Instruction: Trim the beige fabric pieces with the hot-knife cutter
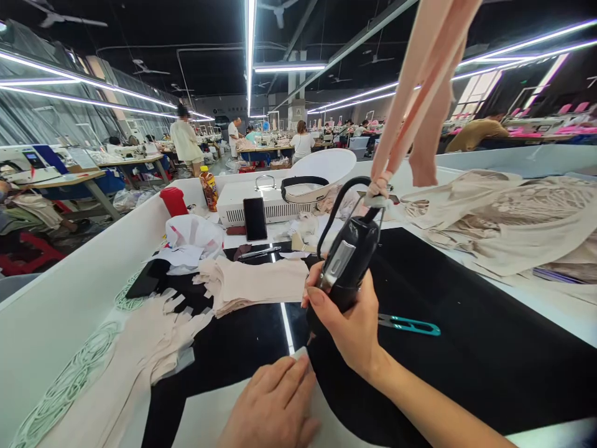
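Around both my grips runs the white-walled table [116, 239], and under them spreads a glossy black surface [448, 373], mostly bare to the right. I judge the work to be partway along: the heaped beige fabric [489, 242], well off to the right of my right grip, and the long pale strips [121, 367], left of my left grip, look like material sorted to the sides. The white sheet [200, 414] directly under my left grip [280, 398] seems to be the piece in hand; its curved right edge looks smooth where it shows, but whether more shaping is left I cannot tell. Just beyond that grip the pale stack [265, 283] looks already cut and piled. Pink straps [405, 112] rise above my right grip [347, 323], which is wrapped firmly round the black tool [342, 261]; my left lies flat, closed round nothing I can see. Teal snips [415, 325] rest unheld, just right of the tool

What I cannot make out: the sheet's near part, cut off below my left grip; the tool's lower end, dark on dark by my right fingers, so contact is unclear; and the snips' tips, hidden behind my right grip
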Tool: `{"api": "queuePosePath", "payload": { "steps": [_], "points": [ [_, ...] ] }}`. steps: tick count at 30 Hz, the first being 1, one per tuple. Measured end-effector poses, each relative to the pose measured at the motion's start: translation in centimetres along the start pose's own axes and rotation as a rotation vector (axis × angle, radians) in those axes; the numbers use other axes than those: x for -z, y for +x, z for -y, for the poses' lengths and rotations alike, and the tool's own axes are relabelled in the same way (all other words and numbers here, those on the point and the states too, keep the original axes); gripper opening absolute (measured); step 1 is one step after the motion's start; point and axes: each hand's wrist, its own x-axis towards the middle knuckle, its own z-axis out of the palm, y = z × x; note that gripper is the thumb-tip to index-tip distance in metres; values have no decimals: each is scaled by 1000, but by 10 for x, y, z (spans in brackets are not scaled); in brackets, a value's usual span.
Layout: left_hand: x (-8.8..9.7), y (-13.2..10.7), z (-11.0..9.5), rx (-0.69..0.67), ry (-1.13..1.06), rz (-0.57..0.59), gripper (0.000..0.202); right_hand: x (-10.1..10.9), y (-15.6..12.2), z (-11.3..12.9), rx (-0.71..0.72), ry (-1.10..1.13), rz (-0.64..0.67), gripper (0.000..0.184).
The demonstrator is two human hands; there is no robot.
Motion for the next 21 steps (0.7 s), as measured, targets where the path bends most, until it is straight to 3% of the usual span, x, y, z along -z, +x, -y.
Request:
{"api": "queuePosePath", "payload": {
  "steps": [21],
  "points": [
    [-3,-4,-1,-30,15,-12,41,-4,-5,-5,14,70,38,31]
  ]
}}
